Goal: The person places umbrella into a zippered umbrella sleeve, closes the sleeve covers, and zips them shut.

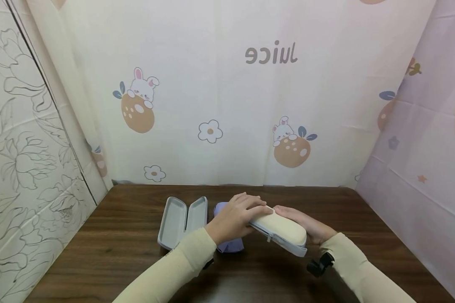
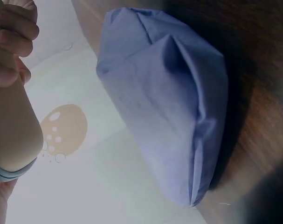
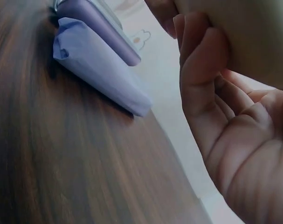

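Observation:
Above the table, both hands hold a cream zippered case with a grey zip band, tilted down to the right. My left hand grips its upper left end from above, fingers bent over the top. My right hand holds it along its far right side; in the right wrist view the curled fingers press against the case's underside. A bundle of purple cloth lies on the table behind and below the left hand, partly hidden by it in the head view. What it contains is hidden.
An open hinged glasses case with grey lining lies to the left of the bundle; its purple outside shows in the right wrist view. The dark wooden table meets printed curtains at the back and sides.

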`<state>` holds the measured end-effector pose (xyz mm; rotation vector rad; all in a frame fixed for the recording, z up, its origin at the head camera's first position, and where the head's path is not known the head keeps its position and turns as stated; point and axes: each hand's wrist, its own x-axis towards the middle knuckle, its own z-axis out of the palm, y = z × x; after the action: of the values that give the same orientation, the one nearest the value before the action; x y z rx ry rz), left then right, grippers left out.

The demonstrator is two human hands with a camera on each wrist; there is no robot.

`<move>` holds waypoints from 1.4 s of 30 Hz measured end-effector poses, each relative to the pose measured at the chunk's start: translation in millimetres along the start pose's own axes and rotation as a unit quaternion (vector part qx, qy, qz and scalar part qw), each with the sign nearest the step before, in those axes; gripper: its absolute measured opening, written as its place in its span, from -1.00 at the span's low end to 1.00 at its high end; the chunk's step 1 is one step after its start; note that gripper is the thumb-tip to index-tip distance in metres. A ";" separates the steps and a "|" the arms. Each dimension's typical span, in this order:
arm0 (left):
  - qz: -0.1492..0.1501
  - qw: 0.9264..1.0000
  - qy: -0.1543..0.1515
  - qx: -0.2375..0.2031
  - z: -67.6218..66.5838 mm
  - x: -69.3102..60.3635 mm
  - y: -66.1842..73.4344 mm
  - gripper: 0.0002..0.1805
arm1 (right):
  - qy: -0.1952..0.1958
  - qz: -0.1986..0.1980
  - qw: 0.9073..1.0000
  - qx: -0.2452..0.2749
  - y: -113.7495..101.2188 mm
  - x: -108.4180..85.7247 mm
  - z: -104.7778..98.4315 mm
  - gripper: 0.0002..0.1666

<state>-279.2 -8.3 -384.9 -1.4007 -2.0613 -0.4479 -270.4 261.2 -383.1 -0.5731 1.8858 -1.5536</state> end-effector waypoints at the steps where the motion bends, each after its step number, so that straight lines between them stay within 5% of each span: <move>1: 0.001 1.000 0.005 -0.001 -0.6 0.2 0.3 -0.32 | 0.005 0.002 1.000 -0.001 -1.3 -0.2 0.6 -0.29; 7: -0.002 1.000 0.014 0.016 -2.7 -0.9 1.1 -0.34 | 0.012 0.002 1.000 -0.008 -7.8 -1.2 1.6 -0.33; 16: -0.037 0.996 0.039 0.071 -9.5 -2.9 -8.4 -0.39 | 0.109 -0.026 0.987 -0.112 -33.2 -8.2 4.2 -0.37; 19: -0.048 0.995 0.045 0.079 -14.8 -2.1 -10.7 -0.41 | 0.132 -0.059 0.979 -0.147 -41.2 -11.9 3.7 -0.43; 23: -0.057 0.993 0.040 0.096 -19.6 -3.3 -14.3 -0.42 | 0.178 -0.111 0.950 -0.230 -47.4 -19.6 6.9 -0.57; 27: -0.071 0.991 0.032 0.111 -23.0 -5.5 -17.6 -0.40 | 0.218 -0.183 0.895 -0.342 -47.6 -25.0 15.3 -0.42; 32: -0.080 0.988 0.026 0.129 -27.5 -6.6 -19.0 -0.41 | 0.244 -0.293 0.771 -0.510 -43.4 -18.8 26.0 -0.01; 34: -0.083 0.987 0.025 0.134 -28.9 -6.9 -19.3 -0.41 | 0.249 -0.313 0.733 -0.551 -41.0 -14.9 29.4 0.07; 36: -0.083 0.987 0.026 0.137 -29.8 -7.3 -19.8 -0.42 | 0.254 -0.320 0.706 -0.579 -38.5 -10.7 32.0 0.11; 42: -0.081 0.985 0.033 0.148 -31.8 -8.3 -21.2 -0.42 | 0.270 -0.353 0.653 -0.613 -27.0 5.7 32.9 0.04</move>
<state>-287.4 -40.8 -364.9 -1.0374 -2.0946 -0.2373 -253.0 228.4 -361.5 -1.7200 3.3730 -0.4638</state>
